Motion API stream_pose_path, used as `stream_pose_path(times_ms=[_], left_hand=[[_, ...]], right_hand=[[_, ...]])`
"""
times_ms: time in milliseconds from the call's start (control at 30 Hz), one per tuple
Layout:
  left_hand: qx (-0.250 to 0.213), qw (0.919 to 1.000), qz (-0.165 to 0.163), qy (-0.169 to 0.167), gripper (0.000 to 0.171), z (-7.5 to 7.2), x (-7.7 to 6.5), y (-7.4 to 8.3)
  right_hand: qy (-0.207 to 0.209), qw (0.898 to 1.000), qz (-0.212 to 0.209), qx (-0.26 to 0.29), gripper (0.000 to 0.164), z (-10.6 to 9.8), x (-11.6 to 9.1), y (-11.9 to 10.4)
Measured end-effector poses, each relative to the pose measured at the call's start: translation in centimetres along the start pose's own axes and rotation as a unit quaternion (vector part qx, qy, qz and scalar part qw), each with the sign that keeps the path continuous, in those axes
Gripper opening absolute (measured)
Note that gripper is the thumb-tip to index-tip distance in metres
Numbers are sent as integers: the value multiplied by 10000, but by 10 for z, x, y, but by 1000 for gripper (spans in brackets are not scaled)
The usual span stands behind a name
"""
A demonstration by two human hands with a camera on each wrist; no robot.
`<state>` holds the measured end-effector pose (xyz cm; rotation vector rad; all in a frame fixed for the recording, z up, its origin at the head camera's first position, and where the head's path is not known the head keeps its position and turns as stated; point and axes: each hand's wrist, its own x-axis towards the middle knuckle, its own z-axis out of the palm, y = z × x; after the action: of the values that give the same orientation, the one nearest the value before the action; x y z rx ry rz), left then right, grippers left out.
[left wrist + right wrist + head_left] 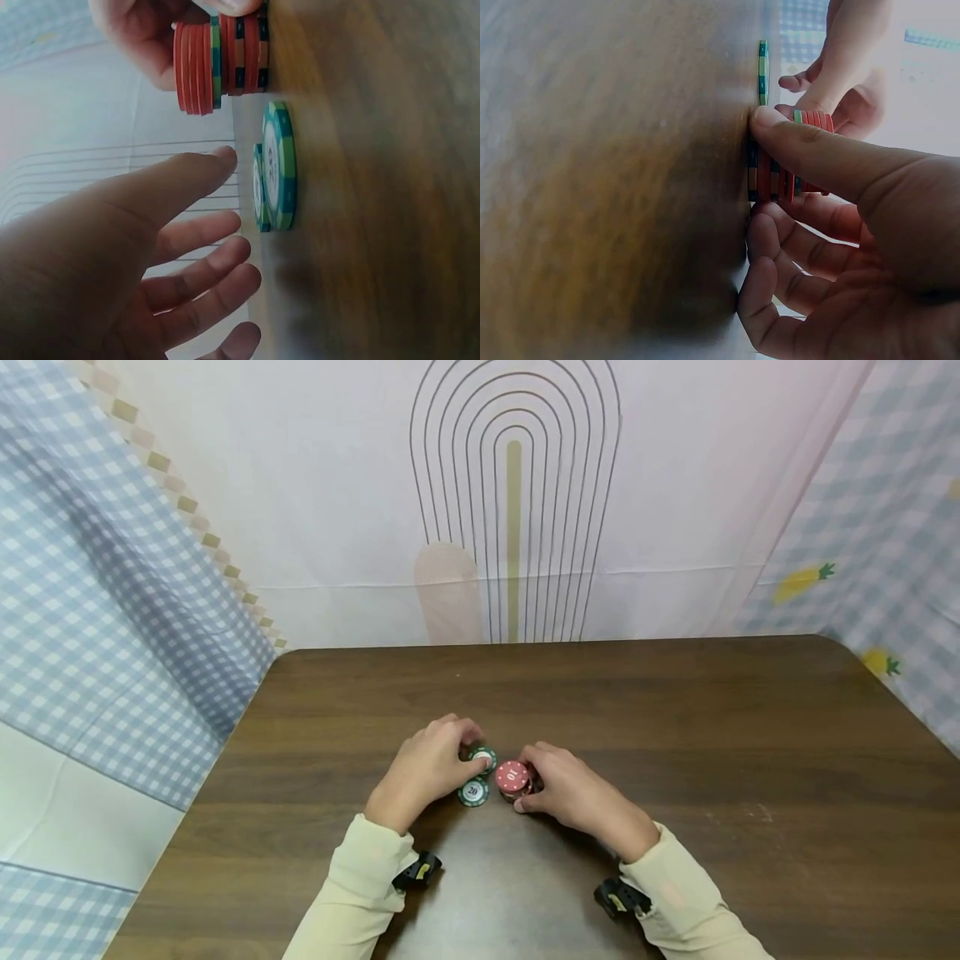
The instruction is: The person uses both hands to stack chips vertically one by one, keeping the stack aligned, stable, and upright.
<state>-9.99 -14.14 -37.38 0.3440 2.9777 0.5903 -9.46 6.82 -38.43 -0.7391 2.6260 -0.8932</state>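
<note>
A stack of poker chips, mostly red with a few green and dark-edged ones, stands on the table. A red chip marked 10 tops it. My right hand grips the stack near its base, with the thumb on the near side and fingers on the other. To the left of the stack, two green poker chips lie flat; the nearer green chip reads 20. Over the farther green chip hovers my left hand. Its thumb and fingers are spread, with a gap to the chips in the left wrist view.
The brown wooden table runs to a patterned white cloth at the back. Blue checked cloth hangs along the left side, and more hangs at the right. Each wrist wears a black camera mount.
</note>
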Motion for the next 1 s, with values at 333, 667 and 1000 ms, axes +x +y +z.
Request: stream_pose_path(times_ms=[333, 667, 1000], left_hand=[[143, 9996, -219, -57, 33, 5, -3, 7], [461, 9985, 278, -110, 30, 5, 3, 7], [674, 9958, 611, 67, 32, -1, -2, 6]], right_hand=[[-86, 9998, 157, 69, 34, 2, 0, 1], [-131, 9995, 289, 34, 40, -1, 0, 4], [-125, 9998, 154, 29, 40, 1, 1, 4]])
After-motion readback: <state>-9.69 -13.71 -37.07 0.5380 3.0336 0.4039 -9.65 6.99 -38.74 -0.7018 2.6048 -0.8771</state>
